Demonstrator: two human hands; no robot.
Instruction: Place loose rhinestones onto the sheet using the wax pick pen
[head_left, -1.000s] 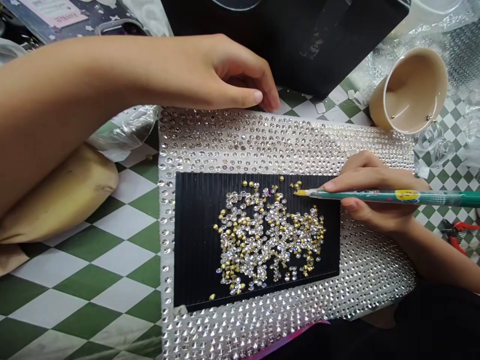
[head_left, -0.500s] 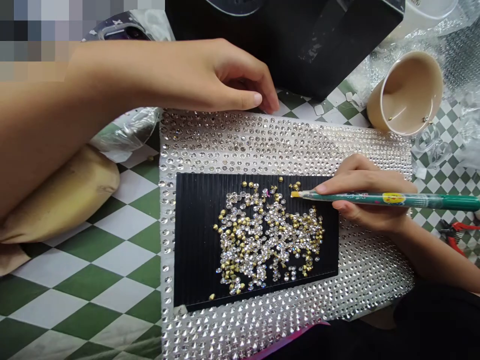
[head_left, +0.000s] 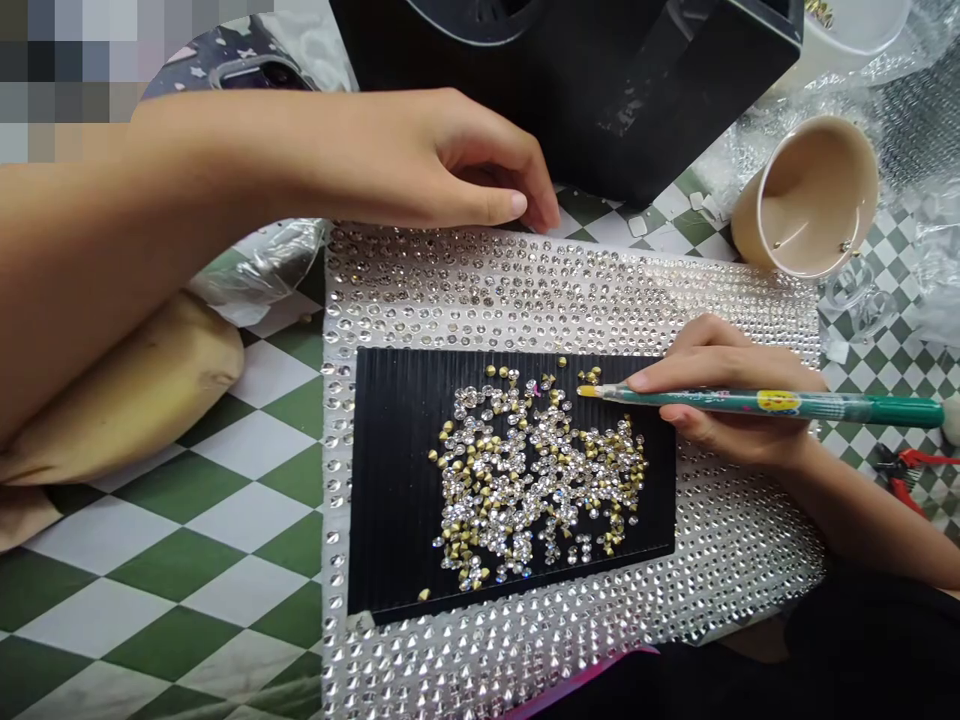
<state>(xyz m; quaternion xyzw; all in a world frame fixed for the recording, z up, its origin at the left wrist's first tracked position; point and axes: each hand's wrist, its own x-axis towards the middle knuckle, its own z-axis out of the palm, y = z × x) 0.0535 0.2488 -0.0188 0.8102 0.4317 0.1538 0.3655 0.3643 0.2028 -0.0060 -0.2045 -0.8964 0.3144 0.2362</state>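
My right hand (head_left: 739, 390) grips a slim green paintbrush (head_left: 817, 405) with a yellowish tip, thumb and fingers pinching it near that tip. The tip points left, over the upper right of a ribbed black tray (head_left: 397, 480). Many small pointed rhinestones (head_left: 525, 470), clear on one face and gold on the other, lie scattered across the tray. Beneath it spreads a whitish sheet (head_left: 750, 520) set with rows of clear stones. My left hand (head_left: 480, 165) rests by the sheet's far edge, fingers loosely bent and thumb apart; nothing shows in it.
A big black box (head_left: 585, 110) stands at the back. To its right, a beige cup (head_left: 810, 200) leans with a few tiny stones inside. Red-handled pliers (head_left: 911, 470) lie at the right edge. Crumpled clear plastic (head_left: 262, 260) lies under my left forearm, on a green-and-white checked cloth (head_left: 217, 510).
My right hand and the paintbrush have shifted slightly left, along with the tip over the tray. My left hand stays in the same place by the sheet's edge. The view has moved a little.
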